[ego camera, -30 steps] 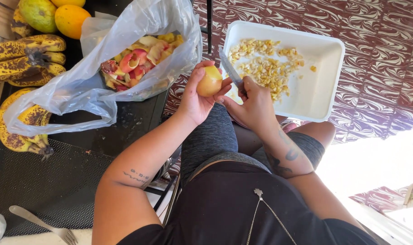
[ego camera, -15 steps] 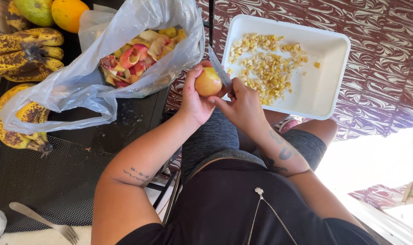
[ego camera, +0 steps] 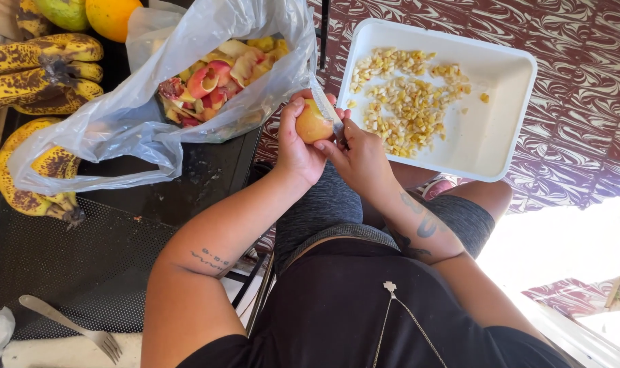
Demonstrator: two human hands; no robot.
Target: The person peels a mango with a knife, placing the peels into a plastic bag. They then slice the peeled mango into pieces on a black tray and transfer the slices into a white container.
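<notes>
My left hand (ego camera: 297,151) cups a small, firm, slippery peeled yellow fruit (ego camera: 313,123) beside the white tray (ego camera: 501,140); my right hand (ego camera: 359,158) pinches a knife (ego camera: 325,105).

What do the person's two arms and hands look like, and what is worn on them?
Both arms are bare to above the elbow, with no sleeves, gloves, rings or watch visible. The left forearm carries a small dark line tattoo. The right forearm carries a larger dark tattoo of curved strokes. The left hand and right hand are bare.
</notes>
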